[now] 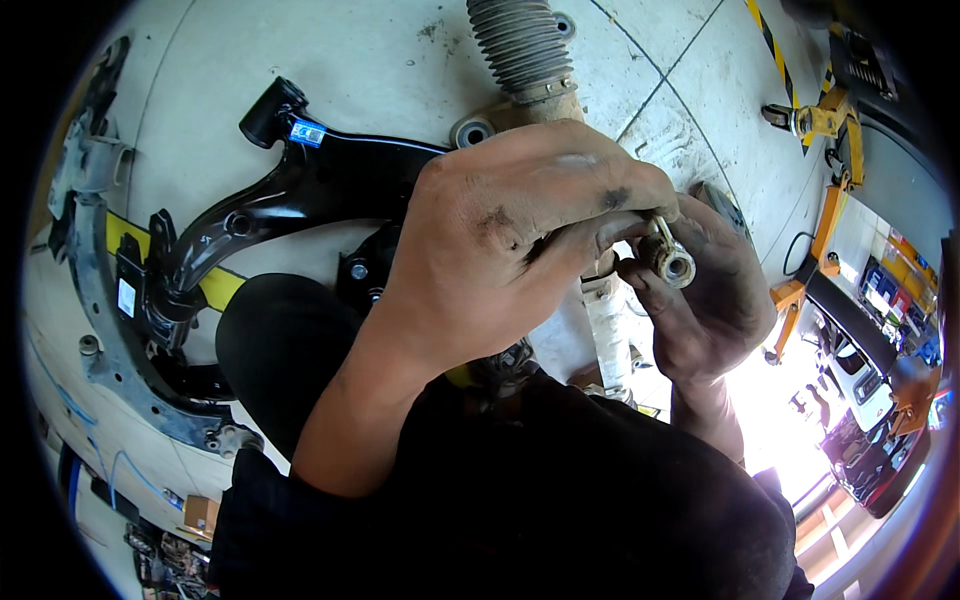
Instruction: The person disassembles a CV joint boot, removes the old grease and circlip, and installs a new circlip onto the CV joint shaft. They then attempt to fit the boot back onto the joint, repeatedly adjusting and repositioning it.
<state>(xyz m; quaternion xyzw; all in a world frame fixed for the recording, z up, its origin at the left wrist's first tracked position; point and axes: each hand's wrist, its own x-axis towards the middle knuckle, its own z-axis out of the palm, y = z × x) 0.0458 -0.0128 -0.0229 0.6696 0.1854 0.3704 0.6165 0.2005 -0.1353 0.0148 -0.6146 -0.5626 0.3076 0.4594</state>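
Note:
My left hand [515, 235] reaches across the middle, palm down and fingers curled. Its thumb and forefinger close on the upper end of a small, dirty metal fitting [675, 266] with a round hollow end. From the other side my right hand [715, 290] grips the same fitting between curled, greasy fingers. A thin, light metal piece shows by the left fingertips; its shape is partly hidden. Beyond the left hand lies a glossy black control arm [330, 185] with a blue label, its right end covered by the hand. A ribbed black rubber boot [520, 45] joins a dirty metal housing just past my knuckles.
A grey metal subframe [100, 290] curves along the left side. My dark-clad knee [285, 330] stands near the control arm. At right are a yellow wheeled stand [825, 118] and several vehicle parts. Blue hose [125, 465] and a cardboard box [201, 515] lie lower left.

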